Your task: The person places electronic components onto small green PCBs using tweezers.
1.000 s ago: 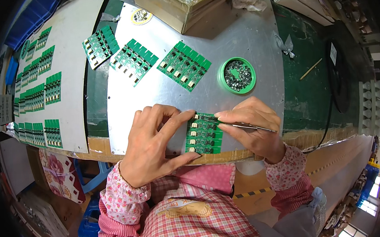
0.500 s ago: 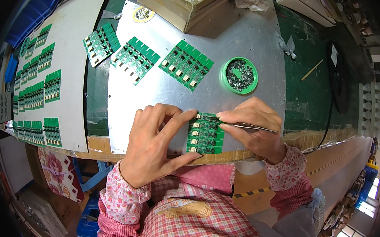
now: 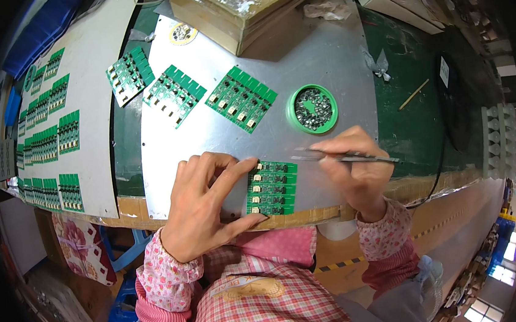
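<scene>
A green circuit board panel lies at the near edge of the metal sheet. My left hand steadies it, forefinger at its upper left corner and thumb at its lower left. My right hand grips metal tweezers, whose tips hang to the right of the panel, apart from it. Motion blurs the tips, so I cannot tell if they hold a part. Beyond them stands a round green dish of small dark components.
Three more panels lie farther back on the sheet. Rows of finished-looking panels cover a pale board at left. A large brown box stands at the back. A thin stick lies on the green tabletop at right.
The tweezers in my right hand have left the panel's top row and moved right. My left hand stays on the panel. The whole view has shifted slightly.
</scene>
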`<state>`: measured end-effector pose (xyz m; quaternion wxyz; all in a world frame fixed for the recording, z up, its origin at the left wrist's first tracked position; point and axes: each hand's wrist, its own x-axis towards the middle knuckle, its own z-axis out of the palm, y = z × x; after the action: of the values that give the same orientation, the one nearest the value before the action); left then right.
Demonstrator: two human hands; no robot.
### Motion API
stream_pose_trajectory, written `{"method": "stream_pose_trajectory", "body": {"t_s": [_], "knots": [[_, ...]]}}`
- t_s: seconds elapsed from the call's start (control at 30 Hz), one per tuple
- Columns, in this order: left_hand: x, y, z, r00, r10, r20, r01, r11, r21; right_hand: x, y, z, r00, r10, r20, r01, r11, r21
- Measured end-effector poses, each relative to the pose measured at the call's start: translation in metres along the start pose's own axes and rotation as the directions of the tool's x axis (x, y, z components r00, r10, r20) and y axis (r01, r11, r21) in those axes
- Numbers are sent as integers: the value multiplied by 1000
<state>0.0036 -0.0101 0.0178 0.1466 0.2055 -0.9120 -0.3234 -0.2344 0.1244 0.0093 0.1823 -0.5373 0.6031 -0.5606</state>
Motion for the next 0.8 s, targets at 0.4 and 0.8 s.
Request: {"method": "stream_pose_trajectory", "body": {"t_s": [0.4,0.8], "knots": [[0,2,6,999,-7,-41,8,1000,9,18,16,-8,982,-63,-180,-18,910,-414],[0,4,3,999,-13,-42,14,1000,21,20,18,-9,986,-129,-101,74,900,-429]]}}
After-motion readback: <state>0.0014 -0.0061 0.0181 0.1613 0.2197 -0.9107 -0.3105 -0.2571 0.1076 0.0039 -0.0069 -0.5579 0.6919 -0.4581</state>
